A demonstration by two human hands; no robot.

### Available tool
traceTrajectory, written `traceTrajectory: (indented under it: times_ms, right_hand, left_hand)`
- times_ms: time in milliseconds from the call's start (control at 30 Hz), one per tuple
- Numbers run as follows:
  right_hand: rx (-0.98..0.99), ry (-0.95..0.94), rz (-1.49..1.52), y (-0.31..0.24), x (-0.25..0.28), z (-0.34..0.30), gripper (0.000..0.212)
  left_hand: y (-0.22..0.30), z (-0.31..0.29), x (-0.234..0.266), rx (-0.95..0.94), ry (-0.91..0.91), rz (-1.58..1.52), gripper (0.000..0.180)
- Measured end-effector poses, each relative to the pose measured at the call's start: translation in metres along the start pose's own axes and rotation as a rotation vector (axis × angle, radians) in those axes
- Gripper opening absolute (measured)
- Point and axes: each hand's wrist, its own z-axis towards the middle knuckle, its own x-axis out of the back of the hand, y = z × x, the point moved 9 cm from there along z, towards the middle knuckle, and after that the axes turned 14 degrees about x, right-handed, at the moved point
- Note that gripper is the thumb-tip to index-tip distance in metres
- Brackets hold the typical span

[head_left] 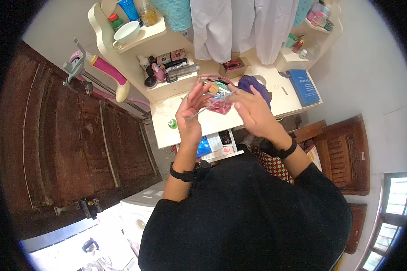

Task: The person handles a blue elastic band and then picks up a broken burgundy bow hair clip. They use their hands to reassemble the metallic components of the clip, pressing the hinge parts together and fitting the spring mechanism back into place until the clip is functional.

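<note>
Above the cream dresser top, I hold a see-through pouch [220,107] with pink parts and a thin grey edge strip between my hands. Small items show through it, but their kinds are hard to make out. My left hand [193,108] has its side of the pouch, with the grey strip crossing by the thumb and the fingers loosely curved. On the other side, my right hand [254,112] grips the edge with its fingertips, its index finger raised. Just behind the right hand lies a dark purple cloth [262,86].
Below my hands, a drawer [226,155] stands pulled out with packets inside. A small green bottle [172,123] is near the dresser's left part. A blue book [303,88] lies at the right, a small carton [235,67] behind. White clothes [212,31] hang above; a wooden chair [341,153] stands right.
</note>
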Motion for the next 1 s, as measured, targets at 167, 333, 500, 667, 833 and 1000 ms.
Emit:
traceTrajectory:
  times_ms: [167,333,500,667,833,1000]
  right_hand:
    - [-0.209,0.110,0.176,0.025,-0.011,-0.010,0.033]
    - [-0.359,0.092,0.264,0.033,-0.029,-0.015,0.032]
    - [-0.253,0.096,0.301,0.017,-0.028,-0.002,0.067]
    - [-0.228,0.213,0.697,0.007,-0.041,0.005,0.093]
    - [-0.278,0.323,1.040,0.004,-0.058,0.003,0.087]
    - [-0.276,0.499,1.256,0.006,-0.056,-0.001,0.048]
  left_hand:
    - [0.007,-0.008,0.001,-0.037,-0.003,0.082,0.104]
    - [0.016,-0.015,0.004,-0.123,0.017,0.166,0.108]
    - [0.016,-0.014,0.000,-0.130,-0.020,0.159,0.112]
    - [0.010,-0.011,-0.010,-0.131,-0.050,0.111,0.118]
    - [0.014,-0.011,-0.038,-0.111,-0.078,0.139,0.128]
    - [0.003,-0.009,-0.043,-0.099,-0.118,0.005,0.138]
